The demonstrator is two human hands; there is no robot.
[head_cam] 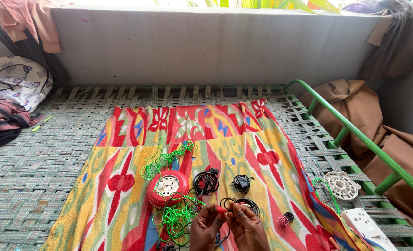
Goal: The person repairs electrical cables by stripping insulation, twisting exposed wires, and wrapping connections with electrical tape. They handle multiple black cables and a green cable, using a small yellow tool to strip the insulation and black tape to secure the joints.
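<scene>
Cable work on a patterned cloth spread over a woven cot, seen from the head camera. Largest on the cloth is a red reel with a white socket face, lying flat with green cord tangled loosely over and around it. To its right lie two separate black coils and a small pink coil; well apart, on the cot's right edge, rest a white disc and a white socket strip. At bottom centre the left hand and right hand meet, both pinching a short red piece joined to the black cable, just in front of the reel. Judged step: handling one cable end. The next move seems to call for a fine two-finger grip. The red piece's long axis runs roughly left to right; which end leads cannot be told.
</scene>
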